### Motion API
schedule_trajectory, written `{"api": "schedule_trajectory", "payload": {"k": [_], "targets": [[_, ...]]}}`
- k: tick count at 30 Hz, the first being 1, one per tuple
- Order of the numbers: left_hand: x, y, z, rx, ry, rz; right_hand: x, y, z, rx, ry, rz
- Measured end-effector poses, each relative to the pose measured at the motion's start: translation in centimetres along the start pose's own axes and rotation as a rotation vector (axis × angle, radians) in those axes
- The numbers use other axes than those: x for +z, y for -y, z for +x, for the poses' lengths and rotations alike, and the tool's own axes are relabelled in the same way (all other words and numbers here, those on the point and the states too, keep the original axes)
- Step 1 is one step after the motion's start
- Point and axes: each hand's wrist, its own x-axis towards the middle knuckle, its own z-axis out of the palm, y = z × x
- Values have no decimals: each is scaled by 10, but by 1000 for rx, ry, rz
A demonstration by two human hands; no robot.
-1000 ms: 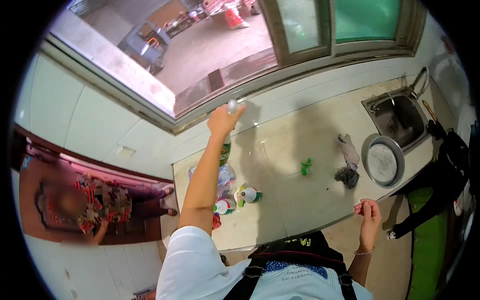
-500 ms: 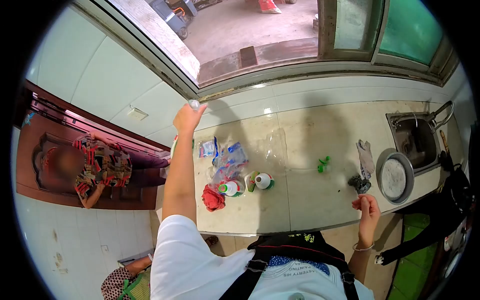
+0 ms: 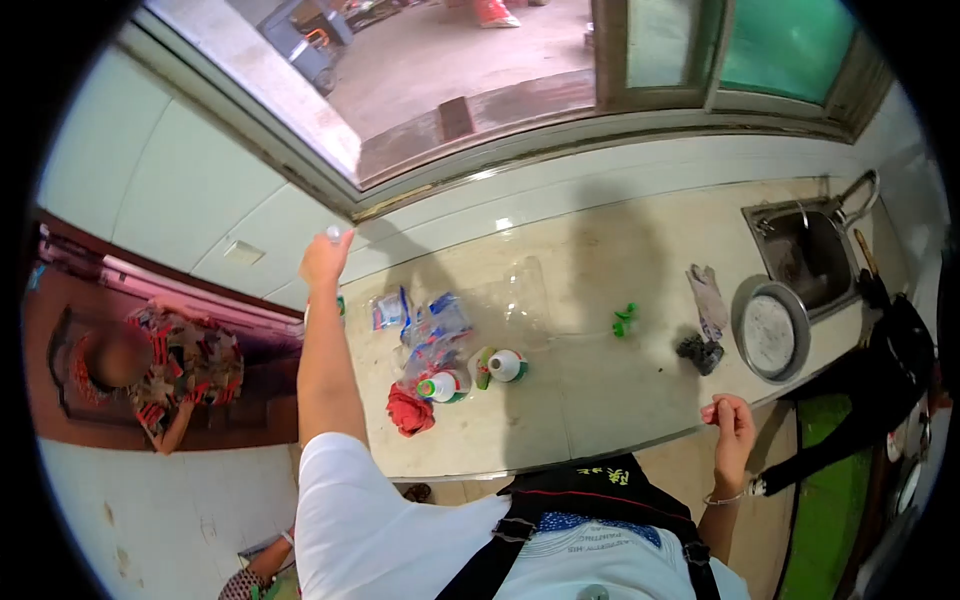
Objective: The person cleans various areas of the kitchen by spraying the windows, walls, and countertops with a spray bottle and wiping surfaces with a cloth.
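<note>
Head view: left grip [image 3: 325, 262] is closed round the neck of a clear-topped plastic bottle [image 3: 333, 234], mostly hidden behind the forearm. Both have moved left to the pale tiled worktop's [image 3: 620, 405] end, leaving the crumpled clear-and-blue plastic packaging [image 3: 440, 322] right of that grip. Right grip [image 3: 732, 432] is curled; whether it pinches anything cannot be told.
</note>
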Motion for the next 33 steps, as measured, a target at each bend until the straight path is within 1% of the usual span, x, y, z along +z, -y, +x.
{"api": "schedule_trajectory", "payload": {"k": [3, 5, 6, 7, 8, 9, 10, 12, 13, 14, 16, 17, 18, 20, 21, 22, 24, 25, 26, 27, 28, 30, 32, 33], "targets": [[-4, -23, -11, 122, -2, 38, 3, 3, -1, 38, 7, 50], [4, -44, -16, 284, -45, -68, 3, -6, -2, 51, -43, 37], [7, -66, -20, 320, -61, -162, -1, -9, -2, 46, -30, 1], [2, -90, -27, 362, -45, -138, -4, -12, -4, 51, -17, -36], [16, -105, -23, 467, -127, -171, -7, -13, -7, 38, -18, -39], [7, -139, -37, 468, -78, -177, -11, -12, -9, 23, -4, -42], [-6, -168, -48, 457, -31, -163, -14, -11, -11, 29, -72, -47], [2, -218, -51, 525, 33, -202, -23, -11, -13, 72, -42, 23], [1, -238, -55, 537, 88, -208, -32, -12, -17, 82, -82, 28], [-1, -255, -61, 565, 90, -205, -39, -15, -21, 93, -102, 6], [-10, -299, -77, 545, 137, -397, -50, -22, -28, 131, -133, -3], [-17, -317, -81, 636, 269, -597, -60, -22, -30, 107, -157, -14], [-24, -328, -92, 656, 275, -593, -68, -23, -35, 76, -183, -25], [-46, -359, -124, 653, 448, -1041, -83, -17, -44, 47, -243, -22], [-64, -365, -141, 683, 523, -1088, -88, -10, -49, 59, -266, -48], [-75, -369, -160, 691, 534, -1083, -89, -6, -57, 77, -282, -75], [-92, -375, -201, 680, 606, -1250, -85, -4, -65, 68, -287, -63], [-97, -375, -227, 743, 661, -1287, -85, -1, -71, 50, -313, -64], [-98, -377, -256, 836, 697, -1390, -80, 1, -75, 45, -310, -110], [-91, -373, -280, 857, 763, -1388, -69, 3, -78, 47, -311, -154], [-81, -370, -304, 881, 828, -1394, -54, 6, -80, -103, -339, -198], [-55, -358, -358, 1176, 566, -1418, -31, 38, -87, -189, -218, -384], [-65, -332, -412, 912, 993, -1503, -3, 42, -85, -380, -218, -553], [-57, -321, -429, 927, 1017, -1506, 4, 43, -87, -400, -196, -596]]}}
